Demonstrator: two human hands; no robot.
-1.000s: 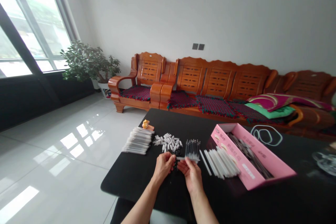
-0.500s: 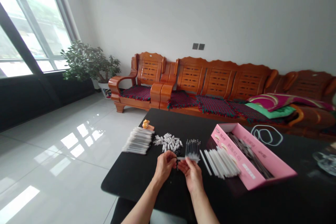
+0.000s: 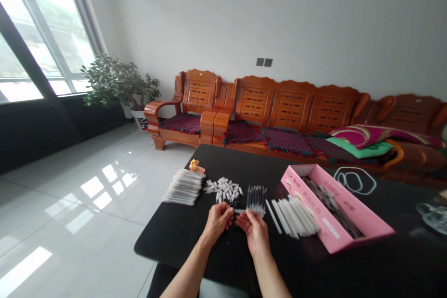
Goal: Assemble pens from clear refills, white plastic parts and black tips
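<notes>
Both of my hands meet over the near part of a black table (image 3: pixel 195 237). My right hand (image 3: pixel 254 229) pinches a thin white pen barrel (image 3: pixel 248 211) that lies level between the hands. My left hand (image 3: pixel 218 219) is closed at the barrel's left end, fingertips pressed on a small part I cannot make out. Just beyond the hands lie a heap of small white caps (image 3: pixel 225 188), a few small black pieces (image 3: pixel 236 203) and a bundle of dark refills (image 3: pixel 256 194).
A stack of white pens (image 3: pixel 184 186) lies at the left, with a small orange figure (image 3: pixel 193 165) behind it. White barrels (image 3: pixel 295 216) lie right of my hands beside an open pink box (image 3: pixel 335 207). A wooden sofa (image 3: pixel 293 116) and a potted plant (image 3: pixel 118 86) stand beyond.
Almost nothing has moved. My left fingers have shifted slightly at the end of the barrel.
</notes>
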